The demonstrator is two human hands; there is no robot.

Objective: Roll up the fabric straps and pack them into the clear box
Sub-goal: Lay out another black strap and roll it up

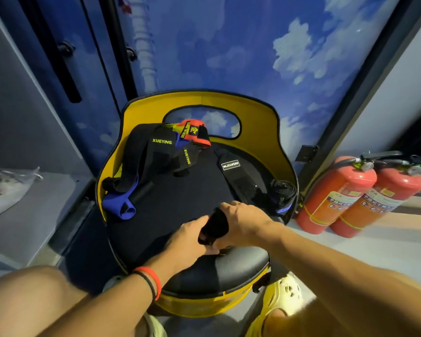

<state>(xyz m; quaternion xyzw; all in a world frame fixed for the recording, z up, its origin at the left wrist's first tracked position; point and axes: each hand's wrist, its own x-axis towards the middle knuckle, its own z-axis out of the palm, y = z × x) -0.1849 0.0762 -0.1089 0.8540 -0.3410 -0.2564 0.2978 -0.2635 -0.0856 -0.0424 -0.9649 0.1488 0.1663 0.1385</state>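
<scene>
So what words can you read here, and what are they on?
"XUEYING": black strap at the back left.
"XUEYING" again, running downward: second black strap beside it.
White-edged patch on the middle strap: too blurred.
Yellow print on the red strap: too blurred.
Fire extinguisher labels: too blurred.

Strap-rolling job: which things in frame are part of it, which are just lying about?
Job: black strap gripped by left hand and right hand; XUEYING straps; red-edged strap; blue strap; rolled strap at right. Clear box not in view.
Lying about: fire extinguishers; plastic bag; yellow-backed chair under the straps.
</scene>
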